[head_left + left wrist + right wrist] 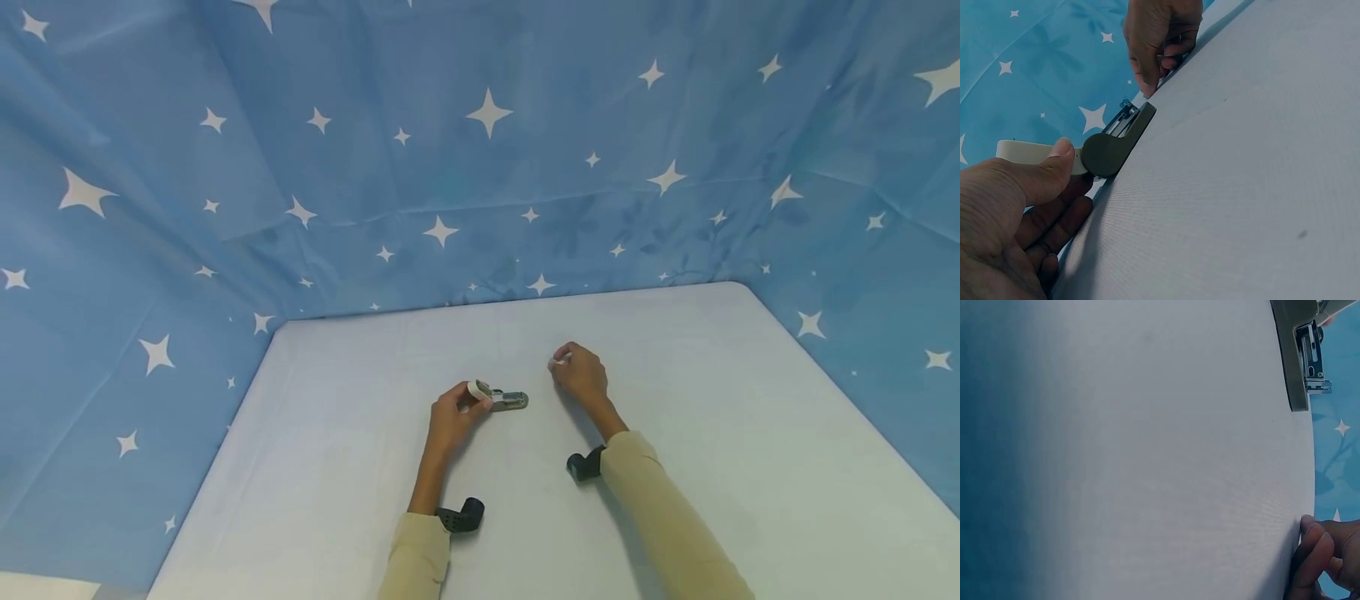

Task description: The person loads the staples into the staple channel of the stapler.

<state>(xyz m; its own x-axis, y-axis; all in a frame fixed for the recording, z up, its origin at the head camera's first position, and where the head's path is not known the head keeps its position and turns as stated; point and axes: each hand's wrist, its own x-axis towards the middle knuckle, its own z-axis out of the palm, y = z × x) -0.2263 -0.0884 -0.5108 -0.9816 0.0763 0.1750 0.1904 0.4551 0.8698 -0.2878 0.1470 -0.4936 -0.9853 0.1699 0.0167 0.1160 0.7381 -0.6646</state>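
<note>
A stapler [512, 401] with a dark olive base and a white top is swung wide, its metal staple channel [1124, 120] exposed. My left hand [452, 419] grips the white top [1025, 152] between thumb and fingers, while the base lies along the table. To the right and a little farther back, my right hand [581, 372] is low at the tabletop with its fingertips pinched together. A small pale piece [552, 362] shows at those fingertips; its kind is too small to tell. In the right wrist view, the curled fingers [1313, 553] hide whatever lies between them.
The white table [337, 467] stretches out on all sides of the hands. Behind it and along both sides hangs a blue curtain [450, 167] with white stars. A dark camera is strapped to each wrist.
</note>
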